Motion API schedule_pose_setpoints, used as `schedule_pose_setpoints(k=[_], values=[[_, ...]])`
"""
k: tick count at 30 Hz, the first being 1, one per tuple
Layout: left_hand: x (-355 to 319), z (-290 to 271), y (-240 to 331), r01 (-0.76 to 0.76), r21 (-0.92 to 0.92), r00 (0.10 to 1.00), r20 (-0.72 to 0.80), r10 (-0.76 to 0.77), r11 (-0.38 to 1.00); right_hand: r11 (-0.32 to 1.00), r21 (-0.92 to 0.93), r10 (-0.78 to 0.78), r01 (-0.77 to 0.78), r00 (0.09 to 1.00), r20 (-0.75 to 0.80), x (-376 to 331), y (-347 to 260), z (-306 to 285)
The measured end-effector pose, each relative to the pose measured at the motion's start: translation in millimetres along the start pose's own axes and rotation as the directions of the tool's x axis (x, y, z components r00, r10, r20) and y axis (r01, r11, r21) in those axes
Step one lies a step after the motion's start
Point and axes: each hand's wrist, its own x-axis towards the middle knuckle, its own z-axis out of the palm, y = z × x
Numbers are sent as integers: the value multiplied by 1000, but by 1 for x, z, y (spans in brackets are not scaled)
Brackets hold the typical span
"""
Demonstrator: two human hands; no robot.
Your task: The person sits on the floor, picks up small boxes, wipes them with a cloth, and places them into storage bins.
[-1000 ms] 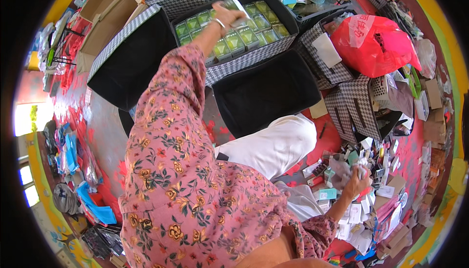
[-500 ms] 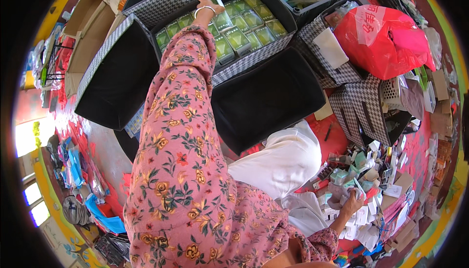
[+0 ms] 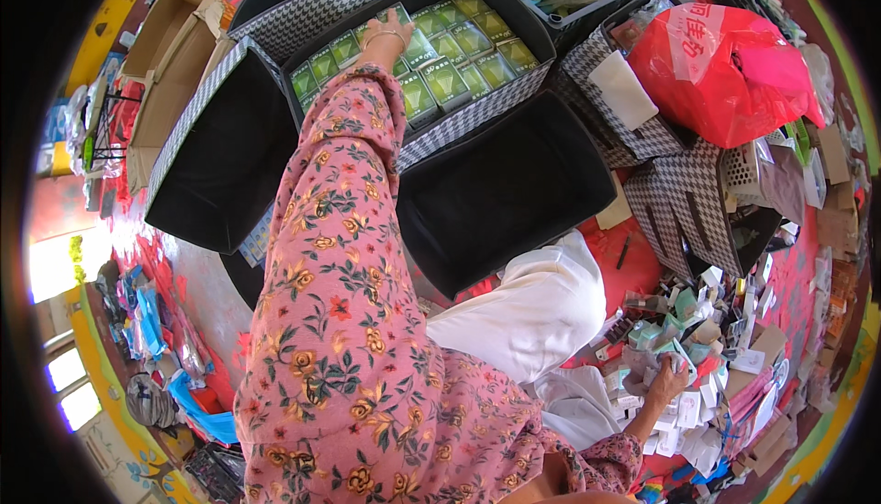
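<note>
My left hand (image 3: 395, 25), at the end of a pink floral sleeve and wearing a thin bracelet, reaches far forward into a houndstooth fabric bin (image 3: 477, 111). The bin holds rows of green packets (image 3: 454, 68), and the hand lies on them with its fingers partly hidden. My right hand (image 3: 664, 385) is low at the right, in a heap of small white and teal boxes (image 3: 707, 412). Its fingers are closed on a small pale teal packet (image 3: 681, 355).
An empty black-lined bin (image 3: 505, 194) sits just in front of the filled one, with another (image 3: 216, 151) to its left. A red plastic bag (image 3: 725, 59) rests on more houndstooth bins at the right. Cardboard boxes (image 3: 165, 54) stand far left. White cloth (image 3: 537, 311) covers my lap.
My left hand, which held a green packet above the bin, has come down onto the rows of packets. My right hand stayed in the heap of small boxes.
</note>
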Motion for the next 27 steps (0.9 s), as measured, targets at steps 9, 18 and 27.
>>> schedule_pose_setpoints(k=[9,18,27], values=[[-57,28,17,-263,145,955,-98,279,954,995,76,-62,61,998,6,3,0,-5],[-65,59,22,-427,276,897,13,441,861,986,-31,-164,162,982,-97,-15,-5,-18],[-176,8,123,-930,-40,364,-239,900,366,514,835,540,196,682,-493,14,115,-99]])
